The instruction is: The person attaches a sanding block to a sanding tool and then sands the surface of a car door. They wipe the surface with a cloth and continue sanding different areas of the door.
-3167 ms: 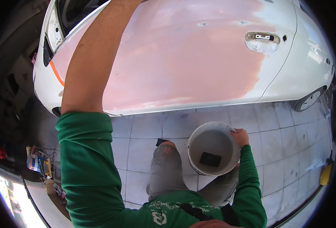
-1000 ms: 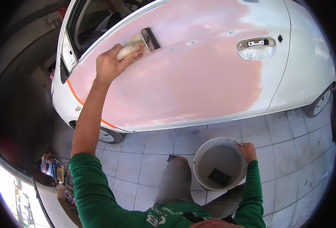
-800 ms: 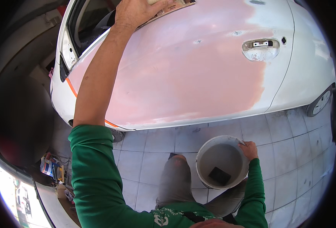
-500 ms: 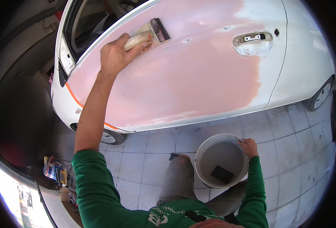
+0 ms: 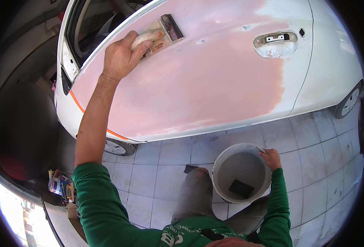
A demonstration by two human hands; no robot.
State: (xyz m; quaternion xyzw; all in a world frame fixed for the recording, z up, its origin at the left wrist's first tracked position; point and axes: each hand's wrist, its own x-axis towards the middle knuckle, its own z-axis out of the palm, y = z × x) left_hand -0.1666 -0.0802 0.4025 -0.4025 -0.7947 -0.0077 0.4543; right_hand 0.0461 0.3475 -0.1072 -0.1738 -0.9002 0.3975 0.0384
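Stretched up to the car door (image 5: 215, 82), my left hand (image 5: 119, 57) is wrapped round the pale handle of a sanding block (image 5: 165, 36). The block's flat, oblong base lies against the pink-filled upper part of the door, below the window edge. Low on the right, my right hand (image 5: 270, 159) grips the rim of a bucket (image 5: 216, 186), thumb over the edge. Cloudy grey water (image 5: 241, 168) fills much of the bucket, and a dark rectangular pad (image 5: 241, 189) shows in it. My left palm and the fingers behind the handle are partly hidden.
The door's handle recess (image 5: 275, 44) is bare, with metal showing. Orange tape (image 5: 76, 101) runs along the door's front edge. A small dark piece (image 5: 190, 168) lies on the tiled floor (image 5: 169, 154) beside my knee. Assorted containers and tools (image 5: 61, 184) stand at the left.
My left hand and the sanding block have shifted slightly left along the door, and more of the block's top face shows. My right hand stays on the bucket rim.
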